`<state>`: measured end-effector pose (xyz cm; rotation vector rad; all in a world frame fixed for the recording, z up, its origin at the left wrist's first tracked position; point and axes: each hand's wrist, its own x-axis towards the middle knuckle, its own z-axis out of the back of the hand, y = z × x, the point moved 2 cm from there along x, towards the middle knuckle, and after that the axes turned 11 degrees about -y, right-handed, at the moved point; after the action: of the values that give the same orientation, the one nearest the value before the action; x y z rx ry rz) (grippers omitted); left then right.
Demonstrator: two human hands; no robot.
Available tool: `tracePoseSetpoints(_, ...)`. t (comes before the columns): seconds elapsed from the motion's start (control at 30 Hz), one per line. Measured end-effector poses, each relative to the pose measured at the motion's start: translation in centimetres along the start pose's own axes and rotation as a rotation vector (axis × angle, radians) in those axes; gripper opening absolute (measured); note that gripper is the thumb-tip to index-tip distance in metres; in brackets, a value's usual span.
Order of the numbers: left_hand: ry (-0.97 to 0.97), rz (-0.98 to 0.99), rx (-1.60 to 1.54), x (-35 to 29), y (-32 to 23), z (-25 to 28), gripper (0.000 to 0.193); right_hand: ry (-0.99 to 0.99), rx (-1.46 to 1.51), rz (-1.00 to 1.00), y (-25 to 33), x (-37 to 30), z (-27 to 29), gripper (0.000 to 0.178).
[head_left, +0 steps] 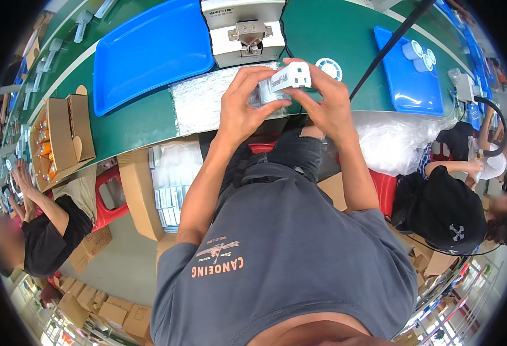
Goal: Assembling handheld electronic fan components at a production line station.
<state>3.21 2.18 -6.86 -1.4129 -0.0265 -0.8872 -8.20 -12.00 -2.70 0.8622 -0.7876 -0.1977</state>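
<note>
Running across the far part of the scene: one green counter [345,34], its near edge curving.

On it, far left: one large blue tray [149,52], raised rim. Far centre: one pale machine [224,43] with a metal bracket on its front. Near side of the machine: one white crinkled sheet [198,104]. Right of it: one round white slotted disc [329,69]. Far right: a second blue tray [420,92], bearing round white pieces [423,60]. Left end: one cardboard box [63,127] of orange items [44,144].

Below the counter, left: one open carton [138,193] packed with small pale boxes [170,202]; one red stool [106,216]. Right: clear plastic bags [391,141], bunched. Room: grey floor [126,271]; cartons [112,314] near left; one co-worker [57,236] seated left, others at right.

Hands: two, forearms angled inward. One white printed housing [291,78], square openings in its end, is held between them near the machine. Left hand [244,104]: clamped on the housing's left part, fingers above, thumb below. Right hand [328,104]: clamped on its right part, fingers bent round it.
</note>
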Motion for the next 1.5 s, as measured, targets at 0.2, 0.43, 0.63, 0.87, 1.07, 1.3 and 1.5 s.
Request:
tracePoseSetpoints(0.2,-0.066,0.027,0.093,0.1,-0.3,-0.8,0.052,-0.034,-0.077,-0.070,-0.3,-0.2,0.5,0.027)
tracePoseSetpoints(0.43,-0.115,0.079,0.163,-0.4,-1.0,-1.6,0.054,-0.142,-0.139,-0.329,1.2,-0.3,0.1,0.018)
tracePoseSetpoints(0.63,-0.090,0.040,0.189,-0.5,-1.1,-1.1,0.051,-0.076,-0.237,-0.219,-0.9,-0.9,-1.4,0.027)
tracePoseSetpoints(0.87,-0.143,0.116,0.205,-0.5,-1.5,-0.5,0.048,-0.200,-0.041,-0.332,0.9,-1.9,-1.6,0.021)
tracePoseSetpoints(1.07,-0.034,0.258,0.016,0.0,-0.9,0.7,0.049,-0.120,-0.167,0.089,2.3,-1.6,-1.2,0.022)
tracePoseSetpoints(1.3,-0.231,0.062,0.434,-1.3,-2.3,-0.4,0.039,-0.149,-0.228,-0.072,2.7,-3.1,-4.8,0.025)
tracePoseSetpoints(1.5,-0.221,0.085,0.395,-1.2,-2.3,-0.4,0.048,-0.334,0.093,-0.345,2.2,-2.9,-4.5,0.017)
